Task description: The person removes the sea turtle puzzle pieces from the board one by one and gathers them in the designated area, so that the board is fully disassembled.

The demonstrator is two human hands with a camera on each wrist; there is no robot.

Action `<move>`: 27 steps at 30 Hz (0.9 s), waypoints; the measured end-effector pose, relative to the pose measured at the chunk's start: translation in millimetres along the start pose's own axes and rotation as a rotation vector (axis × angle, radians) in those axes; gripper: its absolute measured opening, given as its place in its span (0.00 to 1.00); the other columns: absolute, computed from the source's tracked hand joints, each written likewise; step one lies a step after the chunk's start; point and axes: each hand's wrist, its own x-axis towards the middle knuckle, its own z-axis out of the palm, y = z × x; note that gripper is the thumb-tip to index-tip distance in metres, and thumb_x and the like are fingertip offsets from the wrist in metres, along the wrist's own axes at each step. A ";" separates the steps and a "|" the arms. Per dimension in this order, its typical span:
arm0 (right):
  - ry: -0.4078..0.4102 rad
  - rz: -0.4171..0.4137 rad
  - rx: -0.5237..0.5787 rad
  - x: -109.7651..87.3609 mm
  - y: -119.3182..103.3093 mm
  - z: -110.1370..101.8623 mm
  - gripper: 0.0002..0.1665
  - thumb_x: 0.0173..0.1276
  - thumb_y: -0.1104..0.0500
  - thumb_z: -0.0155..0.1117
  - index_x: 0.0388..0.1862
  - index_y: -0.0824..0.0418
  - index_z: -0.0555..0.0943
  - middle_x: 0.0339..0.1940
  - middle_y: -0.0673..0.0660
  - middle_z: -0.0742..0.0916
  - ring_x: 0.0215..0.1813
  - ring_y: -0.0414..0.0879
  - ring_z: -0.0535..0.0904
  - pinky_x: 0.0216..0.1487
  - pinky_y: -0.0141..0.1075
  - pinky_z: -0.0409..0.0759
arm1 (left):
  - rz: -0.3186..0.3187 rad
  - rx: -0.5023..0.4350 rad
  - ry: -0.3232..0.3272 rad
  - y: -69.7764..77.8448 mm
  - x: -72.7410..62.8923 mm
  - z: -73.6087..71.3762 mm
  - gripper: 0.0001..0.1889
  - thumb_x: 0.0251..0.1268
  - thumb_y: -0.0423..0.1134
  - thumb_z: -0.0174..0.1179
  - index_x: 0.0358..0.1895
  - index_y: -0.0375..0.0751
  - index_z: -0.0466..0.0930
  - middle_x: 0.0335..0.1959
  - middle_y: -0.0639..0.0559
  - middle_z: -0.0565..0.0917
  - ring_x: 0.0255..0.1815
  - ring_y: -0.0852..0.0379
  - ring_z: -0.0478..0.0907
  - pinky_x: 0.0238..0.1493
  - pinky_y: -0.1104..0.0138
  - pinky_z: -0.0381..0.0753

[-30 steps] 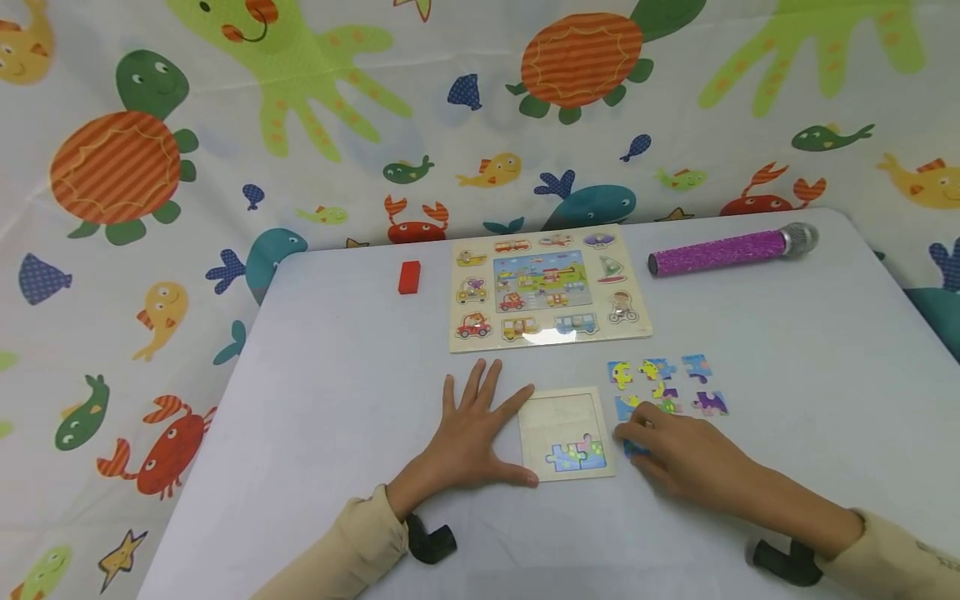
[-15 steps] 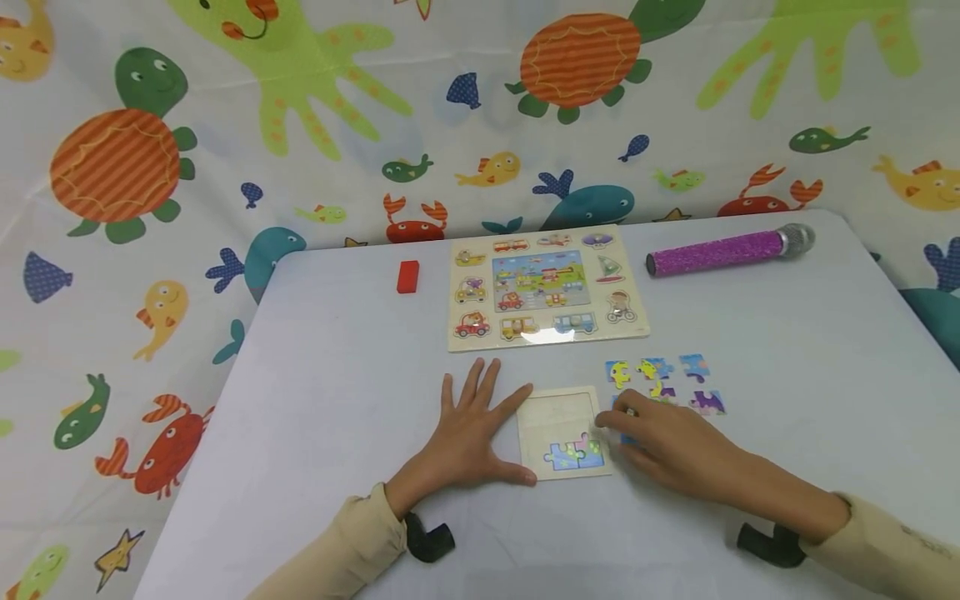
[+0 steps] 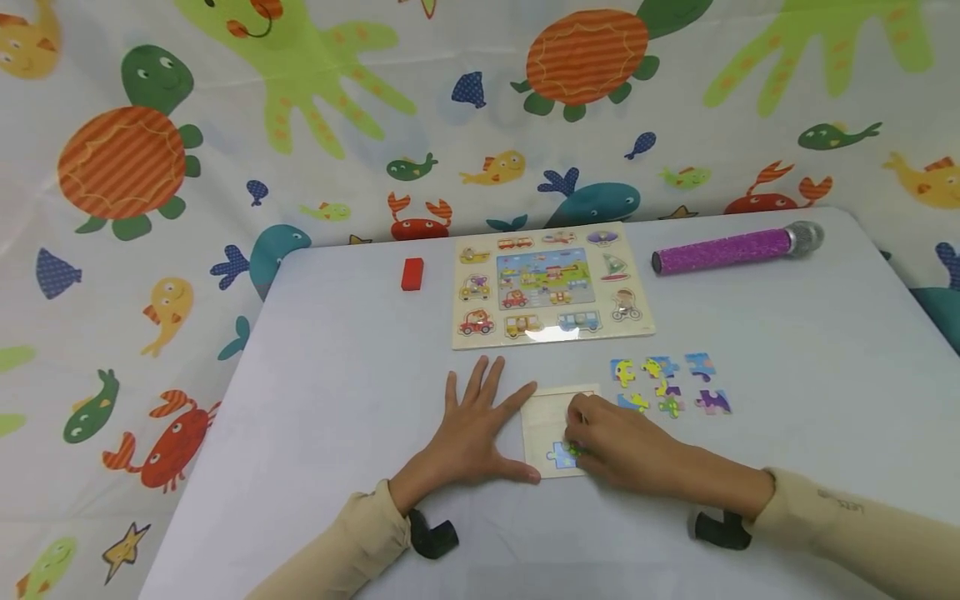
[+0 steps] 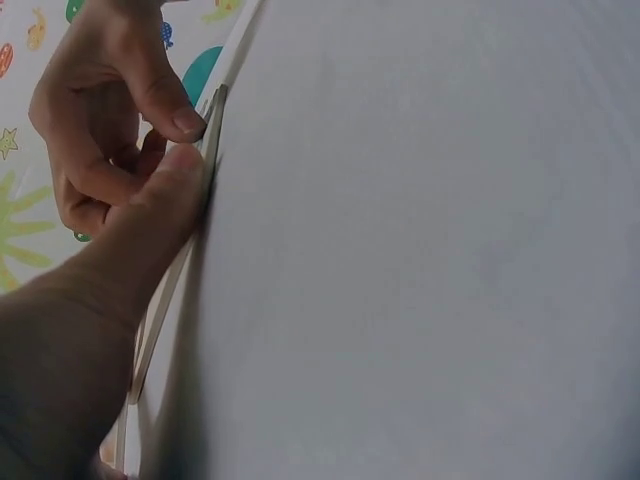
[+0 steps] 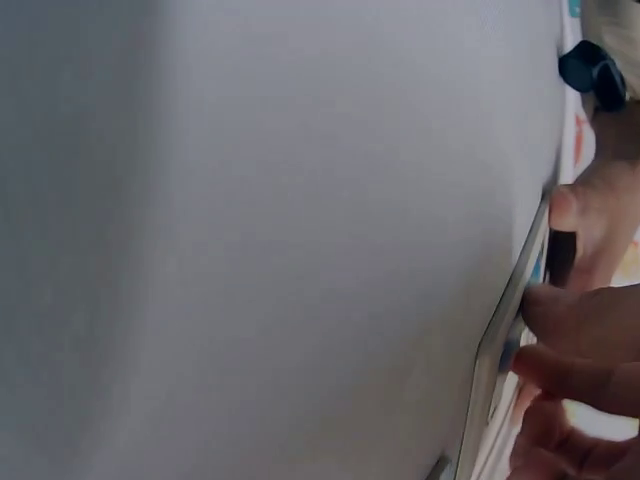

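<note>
My left hand (image 3: 465, 437) lies spread beside a small square wooden puzzle tray (image 3: 542, 417); its thumb and index fingertip touch the tray's left edge. Over the right part of the tray is my right hand (image 3: 637, 446), fingers curled and pinched together on a small puzzle piece that they mostly hide. Blue joined pieces (image 3: 562, 456) lie in the tray's bottom, partly covered by that hand. In the left wrist view the right fingers (image 4: 165, 100) come down close to the left thumb (image 4: 170, 185) at the tray's rim.
Loose jigsaw pieces (image 3: 712, 402) lie in rows right of the tray. Behind it rests a wooden vehicle peg puzzle (image 3: 551, 329). A purple microphone (image 3: 723, 252) is at the back right, a red block (image 3: 412, 274) at the back left. A sea-animal cloth (image 3: 337, 75) hangs behind the table.
My right hand has moved left from the loose pieces to over the tray, and the blue piece formerly under it is gone from its spot. The left hand keeps its place.
</note>
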 end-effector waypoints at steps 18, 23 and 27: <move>-0.028 0.164 0.333 0.8 0.0 1.7 0.17 0.61 0.69 0.72 0.31 0.50 0.74 0.23 0.40 0.73 0.29 0.36 0.70 0.31 0.31 0.71 | -0.016 -0.002 -0.009 0.2 0.3 -0.5 0.62 0.38 0.75 0.74 0.81 0.61 0.59 0.85 0.41 0.41 0.84 0.41 0.28 0.72 0.30 0.29; 0.037 0.195 0.462 -11.0 5.2 -12.7 0.15 0.64 0.67 0.72 0.31 0.49 0.76 0.24 0.40 0.76 0.29 0.35 0.72 0.30 0.30 0.73 | -0.018 -0.011 -0.012 0.5 0.6 -0.4 0.62 0.38 0.75 0.74 0.81 0.61 0.58 0.85 0.42 0.41 0.84 0.42 0.27 0.72 0.30 0.28; 0.111 0.293 0.423 -29.8 21.0 -36.4 0.13 0.65 0.66 0.72 0.33 0.50 0.78 0.26 0.41 0.78 0.31 0.38 0.74 0.30 0.31 0.73 | -0.025 -0.007 -0.014 1.1 0.5 -0.6 0.62 0.38 0.75 0.75 0.81 0.61 0.59 0.85 0.42 0.41 0.84 0.42 0.27 0.72 0.31 0.28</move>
